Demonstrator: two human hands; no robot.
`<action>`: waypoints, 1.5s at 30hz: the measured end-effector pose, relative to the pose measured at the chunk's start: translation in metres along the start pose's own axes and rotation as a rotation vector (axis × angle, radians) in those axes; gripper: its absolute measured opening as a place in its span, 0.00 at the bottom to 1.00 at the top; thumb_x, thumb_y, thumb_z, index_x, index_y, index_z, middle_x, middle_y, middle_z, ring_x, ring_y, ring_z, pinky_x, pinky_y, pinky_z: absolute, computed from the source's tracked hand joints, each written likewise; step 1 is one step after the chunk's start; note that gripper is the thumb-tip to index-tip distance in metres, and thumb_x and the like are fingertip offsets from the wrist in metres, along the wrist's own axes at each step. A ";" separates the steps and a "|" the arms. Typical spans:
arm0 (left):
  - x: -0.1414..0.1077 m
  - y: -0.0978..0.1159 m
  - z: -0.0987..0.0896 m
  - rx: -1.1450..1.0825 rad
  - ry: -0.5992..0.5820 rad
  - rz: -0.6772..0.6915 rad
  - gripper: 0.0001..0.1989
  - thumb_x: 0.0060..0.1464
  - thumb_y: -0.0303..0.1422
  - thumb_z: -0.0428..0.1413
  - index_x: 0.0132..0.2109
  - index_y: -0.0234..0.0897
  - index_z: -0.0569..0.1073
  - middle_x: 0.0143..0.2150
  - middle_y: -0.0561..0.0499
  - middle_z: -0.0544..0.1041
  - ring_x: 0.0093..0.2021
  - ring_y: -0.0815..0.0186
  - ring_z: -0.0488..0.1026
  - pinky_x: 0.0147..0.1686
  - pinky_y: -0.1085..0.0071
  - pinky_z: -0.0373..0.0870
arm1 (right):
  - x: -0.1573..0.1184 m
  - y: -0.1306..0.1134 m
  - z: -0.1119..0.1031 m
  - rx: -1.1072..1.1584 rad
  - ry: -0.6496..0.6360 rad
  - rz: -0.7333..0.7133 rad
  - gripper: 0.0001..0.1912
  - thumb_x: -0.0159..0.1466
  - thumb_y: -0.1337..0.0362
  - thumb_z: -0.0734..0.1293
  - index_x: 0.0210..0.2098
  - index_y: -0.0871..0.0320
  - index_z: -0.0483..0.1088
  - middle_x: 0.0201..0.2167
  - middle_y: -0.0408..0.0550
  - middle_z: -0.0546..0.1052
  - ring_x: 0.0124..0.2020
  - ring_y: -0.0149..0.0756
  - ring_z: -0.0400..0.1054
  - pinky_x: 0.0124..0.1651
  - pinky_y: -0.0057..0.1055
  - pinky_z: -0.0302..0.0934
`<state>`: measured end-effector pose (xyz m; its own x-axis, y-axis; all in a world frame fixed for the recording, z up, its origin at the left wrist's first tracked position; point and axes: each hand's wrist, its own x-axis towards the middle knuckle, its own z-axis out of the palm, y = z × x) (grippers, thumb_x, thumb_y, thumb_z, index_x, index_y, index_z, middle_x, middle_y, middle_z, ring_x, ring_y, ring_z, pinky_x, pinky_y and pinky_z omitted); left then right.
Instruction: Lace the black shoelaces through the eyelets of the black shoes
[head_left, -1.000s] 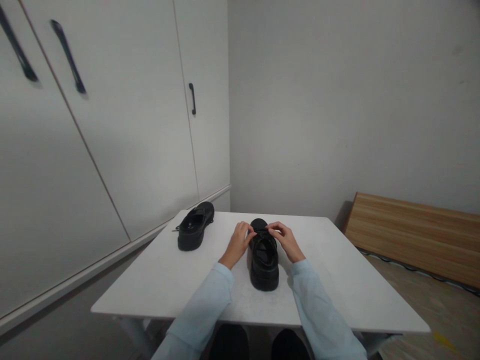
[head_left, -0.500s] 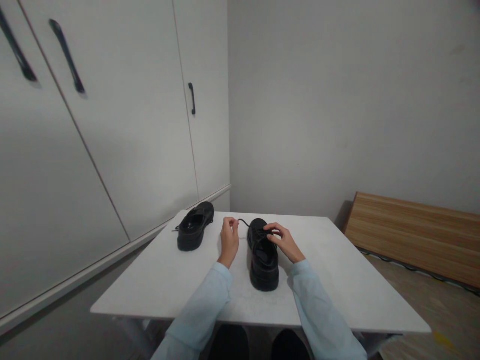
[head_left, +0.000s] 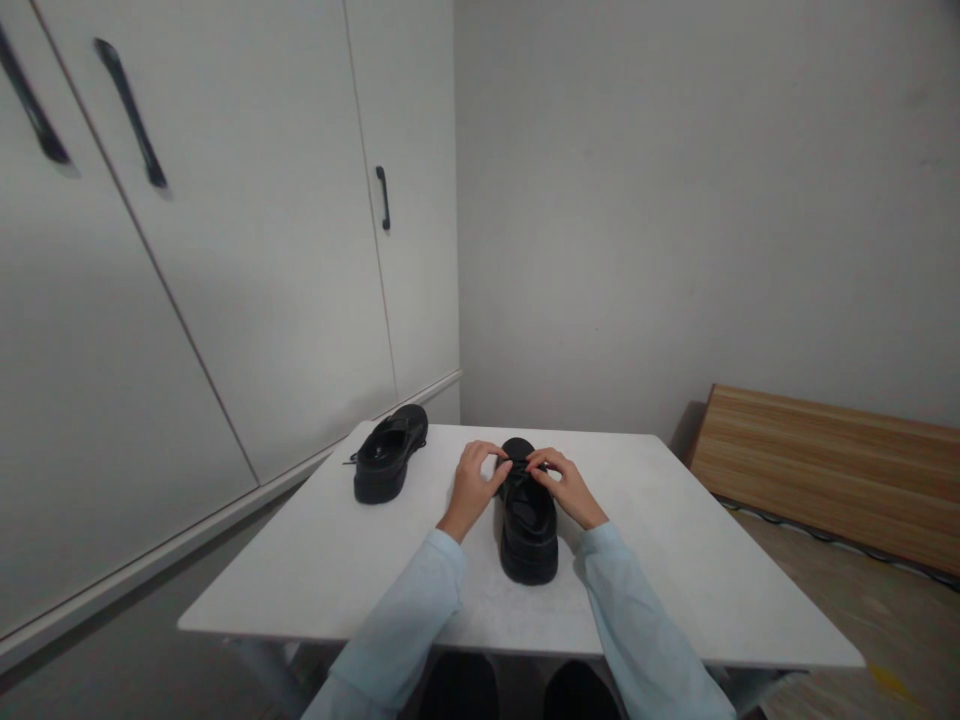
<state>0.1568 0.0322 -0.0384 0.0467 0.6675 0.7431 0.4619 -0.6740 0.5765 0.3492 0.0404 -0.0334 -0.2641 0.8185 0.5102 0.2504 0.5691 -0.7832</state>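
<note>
A black lace-up shoe (head_left: pixel 529 545) stands upright on the white table in front of me, its heel towards me. Over the left side of its lacing, my left hand (head_left: pixel 476 480) pinches a black shoelace (head_left: pixel 516 461) between thumb and fingertips. Opposite it, my right hand (head_left: pixel 564 486) has thumb and fingers closed on the laces at the right side. The fingertips of both hands are close together and hide part of the lacing. A second black shoe (head_left: pixel 386 455) rests farther left, apart from both hands, with a loose lace end sticking out.
The white table (head_left: pixel 300 570) spans the space before me. White cabinets (head_left: pixel 247 250) with dark handles line the left, and a grey wall (head_left: pixel 675 220) rises behind. A wood-grain board (head_left: pixel 825 470) leans at the right. My knees show under the table's front edge.
My left hand has moved right, from out beside the shoe with the lace pulled taut, to over the lacing near my right hand. The right hand has barely shifted; both shoes stay put.
</note>
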 end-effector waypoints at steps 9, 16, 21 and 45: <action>-0.004 0.009 0.009 -0.001 -0.161 0.017 0.10 0.49 0.38 0.62 0.37 0.40 0.74 0.39 0.49 0.73 0.46 0.59 0.67 0.48 0.61 0.64 | -0.001 -0.005 0.002 -0.011 0.010 -0.005 0.07 0.53 0.68 0.65 0.32 0.54 0.72 0.39 0.46 0.74 0.47 0.43 0.65 0.52 0.42 0.55; -0.005 0.008 0.012 0.054 -0.189 -0.006 0.05 0.50 0.31 0.59 0.37 0.39 0.73 0.39 0.48 0.72 0.46 0.58 0.66 0.48 0.61 0.64 | -0.002 -0.004 0.007 -0.054 0.011 -0.009 0.10 0.50 0.71 0.64 0.32 0.54 0.69 0.39 0.46 0.72 0.47 0.43 0.63 0.53 0.42 0.53; -0.004 0.006 0.014 0.044 -0.221 -0.035 0.07 0.49 0.32 0.60 0.37 0.39 0.72 0.40 0.49 0.71 0.46 0.59 0.67 0.47 0.61 0.64 | -0.003 -0.002 0.009 -0.101 0.027 -0.031 0.10 0.50 0.72 0.63 0.31 0.53 0.67 0.38 0.45 0.72 0.45 0.42 0.62 0.52 0.42 0.53; -0.007 0.004 0.018 0.161 -0.246 -0.040 0.06 0.54 0.31 0.52 0.40 0.40 0.67 0.40 0.50 0.71 0.44 0.59 0.68 0.45 0.62 0.64 | -0.003 -0.005 0.011 -0.177 0.038 -0.082 0.05 0.56 0.69 0.65 0.30 0.53 0.65 0.37 0.47 0.73 0.43 0.43 0.62 0.49 0.42 0.56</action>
<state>0.1742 0.0302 -0.0477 0.2304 0.7622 0.6050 0.6012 -0.6003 0.5274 0.3381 0.0340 -0.0347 -0.2558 0.7692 0.5856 0.3907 0.6363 -0.6652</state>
